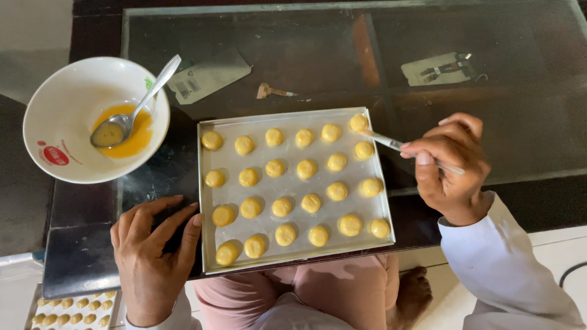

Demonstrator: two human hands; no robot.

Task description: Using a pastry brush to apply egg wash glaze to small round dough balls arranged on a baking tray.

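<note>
The baking tray (208,256) sits on the glass table (520,104) with rows of round yellow dough balls (311,203) on it. The right hand (449,168) pinches a thin brush (382,140), its tip touching the ball at the tray's far right corner. The left hand (153,250) rests fingers spread and holding nothing against the tray's near left edge, while a white bowl (61,98) of egg yolk with a spoon (131,110) sits off the tray's far left.

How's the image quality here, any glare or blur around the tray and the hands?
Head view: soft, even daylight, mostly sharp; the glass table carries hazy reflections, the tray a dull sheen, faint shadows lie under the dough balls, and the right hand with its brush looks slightly soft.
</note>
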